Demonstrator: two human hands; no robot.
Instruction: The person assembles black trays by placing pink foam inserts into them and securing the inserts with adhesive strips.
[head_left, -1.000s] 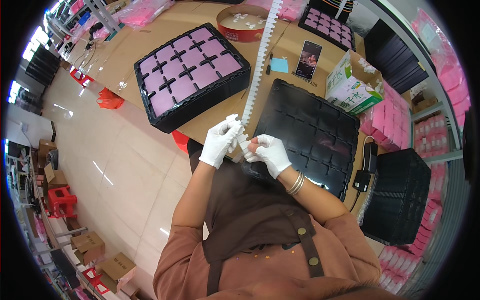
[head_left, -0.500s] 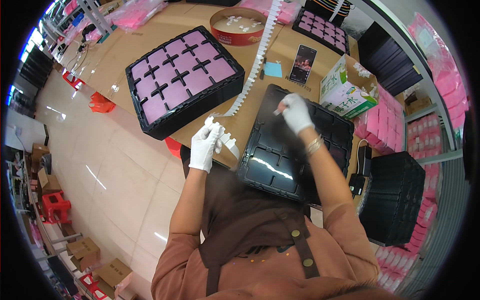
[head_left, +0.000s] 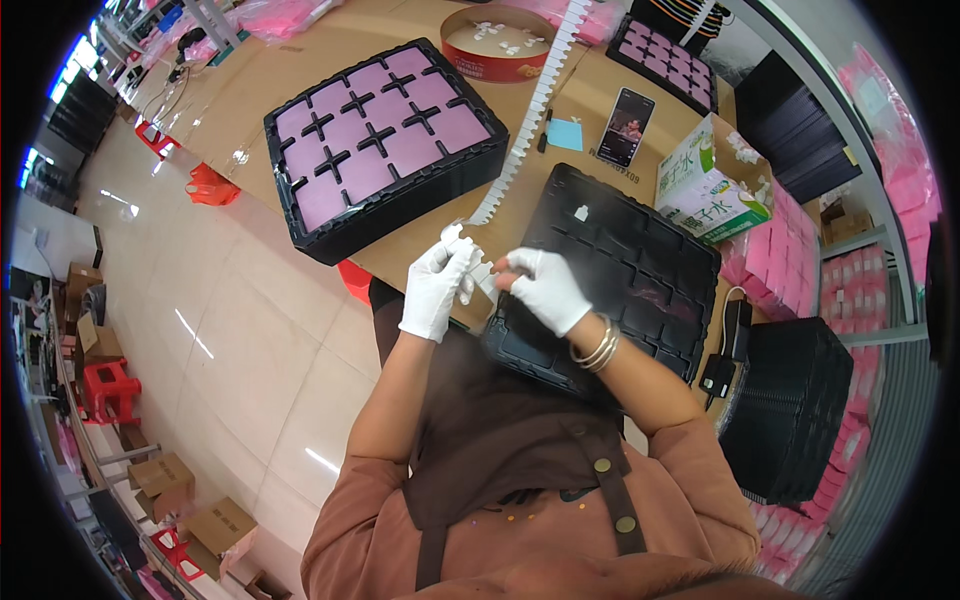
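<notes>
My left hand (head_left: 437, 285), in a white glove, is closed on a long white strip (head_left: 523, 146) with a toothed edge. The strip curves away across the table toward the far side. My right hand (head_left: 548, 288), gloved with bare fingertips, pinches at the strip's near end just right of my left hand; the exact grip is small and partly hidden. Under my right hand lies a black moulded plastic tray (head_left: 640, 262) with several compartments. One small white tab (head_left: 582, 213) sits on its far left part. A stacked black tray with pink pads (head_left: 385, 135) stands to the left.
Beyond are a round red tin (head_left: 490, 66) with white bits, a phone (head_left: 627, 128), a blue note (head_left: 565, 135) and a pen (head_left: 545, 131). At right stand an open carton (head_left: 712, 190), pink packs (head_left: 785, 240), a charger (head_left: 718, 372) and stacked black trays (head_left: 785, 410).
My right hand has moved left and nearer, from above the black tray to the strip beside my left hand. A small white tab now shows on the tray. My left hand keeps holding the strip.
</notes>
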